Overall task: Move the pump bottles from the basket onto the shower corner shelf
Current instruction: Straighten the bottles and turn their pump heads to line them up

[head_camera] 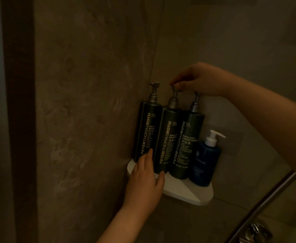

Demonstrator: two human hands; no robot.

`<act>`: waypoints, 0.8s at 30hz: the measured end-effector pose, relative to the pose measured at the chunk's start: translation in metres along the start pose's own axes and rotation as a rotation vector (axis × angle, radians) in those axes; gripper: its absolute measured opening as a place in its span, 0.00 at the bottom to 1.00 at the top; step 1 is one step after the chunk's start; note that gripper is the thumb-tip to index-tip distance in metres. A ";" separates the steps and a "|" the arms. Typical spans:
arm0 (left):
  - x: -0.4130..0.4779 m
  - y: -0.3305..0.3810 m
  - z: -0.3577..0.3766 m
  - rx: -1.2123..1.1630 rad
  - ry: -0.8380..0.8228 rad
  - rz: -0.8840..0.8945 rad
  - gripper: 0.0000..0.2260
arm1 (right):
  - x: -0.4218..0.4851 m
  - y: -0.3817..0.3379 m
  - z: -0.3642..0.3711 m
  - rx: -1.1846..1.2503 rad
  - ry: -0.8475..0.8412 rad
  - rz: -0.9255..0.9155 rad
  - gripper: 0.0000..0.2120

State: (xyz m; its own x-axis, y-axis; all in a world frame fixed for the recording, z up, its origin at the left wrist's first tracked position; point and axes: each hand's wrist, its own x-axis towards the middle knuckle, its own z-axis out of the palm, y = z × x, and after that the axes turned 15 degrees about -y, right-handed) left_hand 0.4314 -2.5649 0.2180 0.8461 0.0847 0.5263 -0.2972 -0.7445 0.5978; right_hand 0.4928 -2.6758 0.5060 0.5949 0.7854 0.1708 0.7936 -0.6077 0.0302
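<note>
Three tall dark green pump bottles stand upright in a row on the white corner shelf (187, 192): a body cleanser bottle (148, 130) at the left, a shampoo bottle (169, 137) in the middle, a conditioner bottle (187, 144) to its right. A shorter blue bottle with a white pump (205, 163) stands at the far right. My right hand (201, 79) pinches the pump head of the shampoo bottle from above. My left hand (146, 183) wraps the base of the shampoo bottle, thumb and fingers on either side. No basket is in view.
Brown stone-look tiled walls meet in the corner behind the shelf. A metal rail (266, 202) runs diagonally at the lower right, with chrome fittings (256, 232) below it. The scene is dim.
</note>
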 end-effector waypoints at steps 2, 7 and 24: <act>0.000 0.002 -0.001 -0.022 0.001 0.000 0.31 | -0.005 -0.003 -0.001 0.023 0.010 -0.014 0.12; -0.002 0.011 -0.003 -0.140 0.004 0.006 0.35 | -0.015 -0.011 -0.001 0.061 0.006 -0.049 0.12; -0.002 0.009 -0.003 -0.260 -0.022 -0.024 0.35 | -0.031 -0.004 -0.011 0.142 0.000 -0.088 0.10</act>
State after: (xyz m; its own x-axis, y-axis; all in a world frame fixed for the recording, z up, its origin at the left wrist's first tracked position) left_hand 0.4255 -2.5702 0.2238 0.8626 0.0836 0.4989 -0.3787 -0.5470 0.7465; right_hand 0.4702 -2.6988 0.5120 0.5222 0.8351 0.1732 0.8528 -0.5136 -0.0947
